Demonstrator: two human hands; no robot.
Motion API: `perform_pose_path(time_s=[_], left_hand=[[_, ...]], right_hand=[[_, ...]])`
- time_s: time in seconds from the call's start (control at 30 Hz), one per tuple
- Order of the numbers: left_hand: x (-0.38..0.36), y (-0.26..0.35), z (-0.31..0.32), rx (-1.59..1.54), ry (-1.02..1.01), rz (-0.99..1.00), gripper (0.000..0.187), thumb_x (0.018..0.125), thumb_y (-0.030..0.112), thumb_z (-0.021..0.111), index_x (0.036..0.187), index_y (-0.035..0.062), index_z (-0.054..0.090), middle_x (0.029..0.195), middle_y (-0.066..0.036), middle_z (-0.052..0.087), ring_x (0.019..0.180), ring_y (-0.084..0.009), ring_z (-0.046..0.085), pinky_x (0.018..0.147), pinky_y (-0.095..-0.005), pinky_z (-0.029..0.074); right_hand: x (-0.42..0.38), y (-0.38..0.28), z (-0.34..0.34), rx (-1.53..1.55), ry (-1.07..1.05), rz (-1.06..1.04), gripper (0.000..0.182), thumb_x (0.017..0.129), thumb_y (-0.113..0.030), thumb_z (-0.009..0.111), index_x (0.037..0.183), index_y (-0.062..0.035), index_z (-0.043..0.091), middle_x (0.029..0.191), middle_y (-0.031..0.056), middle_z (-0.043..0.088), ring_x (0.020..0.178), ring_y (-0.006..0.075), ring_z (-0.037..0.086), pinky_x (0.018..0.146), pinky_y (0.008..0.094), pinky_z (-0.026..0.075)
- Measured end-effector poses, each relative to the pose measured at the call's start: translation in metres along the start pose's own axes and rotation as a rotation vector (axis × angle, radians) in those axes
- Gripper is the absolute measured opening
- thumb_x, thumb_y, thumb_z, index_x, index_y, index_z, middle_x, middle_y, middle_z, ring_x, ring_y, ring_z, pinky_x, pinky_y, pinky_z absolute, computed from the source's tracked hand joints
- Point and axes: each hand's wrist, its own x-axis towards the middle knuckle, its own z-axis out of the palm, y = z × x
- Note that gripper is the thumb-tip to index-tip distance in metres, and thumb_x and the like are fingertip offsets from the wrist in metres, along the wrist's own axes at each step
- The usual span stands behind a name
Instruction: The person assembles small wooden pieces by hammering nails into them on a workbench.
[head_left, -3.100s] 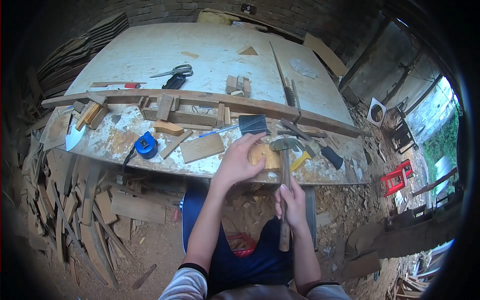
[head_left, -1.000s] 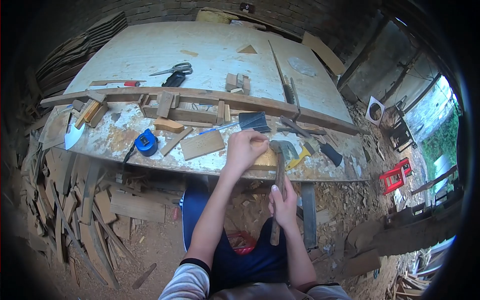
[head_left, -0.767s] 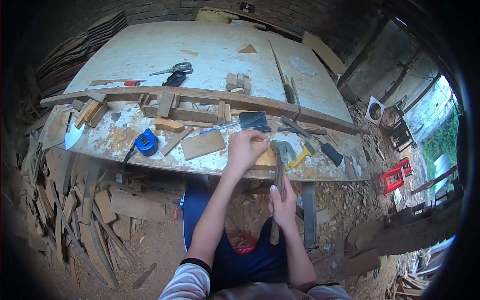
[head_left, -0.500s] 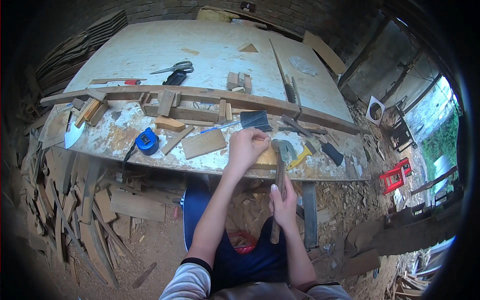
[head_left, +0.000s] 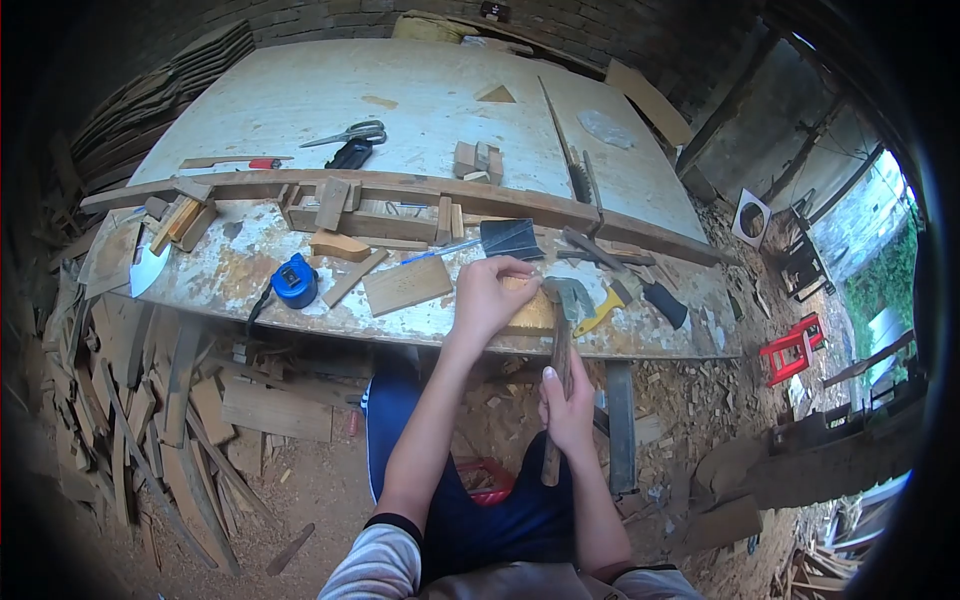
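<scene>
My right hand [head_left: 568,412] is wrapped round the wooden handle of a hammer [head_left: 553,455]. The hammer's metal head is up by the bench edge, close to the fingertips of my left hand [head_left: 492,300]. Thumb and forefinger of that left hand are pinched together; whatever sits between them is too small to make out. Under both lies a yellowish wood block [head_left: 532,318] at the front edge, partly hidden by my left hand. A flat wooden board [head_left: 408,287] rests to the left of it, and a yellow-handled brush [head_left: 603,308] to the right.
On the workbench [head_left: 400,100] lie a blue tape measure [head_left: 294,282], scissors [head_left: 350,134], a saw [head_left: 566,150] and a dark-bladed scraper [head_left: 509,240]. A long wooden rail [head_left: 420,188] crosses it. Scrap wood [head_left: 150,430] is heaped at left; a red stool [head_left: 792,350] stands at right.
The hammer head has shifted very slightly beside my left fingertips. Both hands keep nearly the same place and grip.
</scene>
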Motion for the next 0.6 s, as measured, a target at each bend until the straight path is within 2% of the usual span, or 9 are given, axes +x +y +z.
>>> perform_pose_path(time_s=[0.03, 0.13, 0.2, 0.3, 0.37, 0.5, 0.6], left_hand=[[-0.001, 0.002, -0.001, 0.007, 0.001, 0.02, 0.024, 0.085, 0.017, 0.091, 0.1, -0.0003, 0.085, 0.094, -0.014, 0.084, 0.086, -0.0188, 0.08, 0.083, -0.0324, 0.062], [-0.005, 0.009, -0.011, 0.054, -0.043, 0.092, 0.021, 0.086, 0.014, 0.09, 0.099, -0.0011, 0.084, 0.101, -0.013, 0.084, 0.093, -0.0195, 0.08, 0.088, -0.032, 0.062], [-0.009, 0.006, -0.017, 0.048, -0.067, 0.139, 0.018, 0.086, 0.011, 0.089, 0.097, -0.0019, 0.083, 0.105, -0.013, 0.083, 0.096, -0.0206, 0.08, 0.09, -0.0324, 0.062], [-0.015, 0.0, -0.02, 0.039, -0.052, 0.244, 0.013, 0.088, 0.007, 0.086, 0.096, -0.0021, 0.081, 0.104, -0.012, 0.082, 0.098, -0.0241, 0.078, 0.09, -0.0347, 0.061], [-0.016, 0.001, -0.021, 0.07, -0.061, 0.273, 0.011, 0.089, 0.005, 0.084, 0.097, -0.0013, 0.081, 0.103, -0.012, 0.081, 0.098, -0.0243, 0.077, 0.09, -0.0348, 0.06], [-0.016, 0.007, -0.021, 0.164, -0.117, 0.323, 0.009, 0.091, 0.003, 0.08, 0.099, -0.0007, 0.08, 0.103, -0.011, 0.08, 0.1, -0.0242, 0.076, 0.091, -0.0332, 0.059], [-0.018, 0.007, -0.021, 0.117, -0.105, 0.278, 0.011, 0.093, 0.004, 0.079, 0.103, -0.0004, 0.08, 0.101, -0.011, 0.08, 0.095, -0.0229, 0.075, 0.089, -0.0324, 0.059]], right_hand=[[0.001, 0.0, 0.0, 0.005, 0.003, 0.0, 0.057, 0.112, -0.015, 0.062, 0.164, -0.0038, 0.044, 0.076, -0.0062, 0.051, 0.052, 0.0017, 0.041, 0.046, 0.0232, 0.033], [0.0, -0.004, -0.006, -0.072, -0.018, 0.036, 0.054, 0.111, -0.016, 0.062, 0.161, -0.0013, 0.047, 0.087, 0.0002, 0.063, 0.065, 0.0063, 0.056, 0.058, 0.0254, 0.047], [0.006, 0.01, -0.009, -0.142, 0.007, -0.073, 0.054, 0.111, -0.018, 0.062, 0.16, 0.0011, 0.049, 0.102, 0.0066, 0.069, 0.082, 0.011, 0.063, 0.075, 0.0291, 0.053], [0.004, 0.012, -0.009, -0.13, 0.019, -0.07, 0.054, 0.11, -0.019, 0.062, 0.158, 0.0041, 0.05, 0.122, 0.0139, 0.072, 0.105, 0.0162, 0.066, 0.096, 0.0335, 0.053], [0.004, 0.009, -0.007, -0.11, 0.015, -0.05, 0.055, 0.11, -0.019, 0.063, 0.158, 0.0052, 0.05, 0.127, 0.0163, 0.073, 0.111, 0.0178, 0.067, 0.101, 0.0348, 0.053], [0.005, 0.011, -0.007, -0.135, 0.026, -0.088, 0.055, 0.109, -0.018, 0.063, 0.157, 0.006, 0.05, 0.125, 0.0187, 0.073, 0.11, 0.0199, 0.069, 0.1, 0.0354, 0.054], [0.005, 0.014, -0.008, -0.152, 0.034, -0.098, 0.056, 0.109, -0.018, 0.064, 0.157, 0.0066, 0.049, 0.126, 0.0211, 0.073, 0.112, 0.0222, 0.07, 0.102, 0.0366, 0.054]])
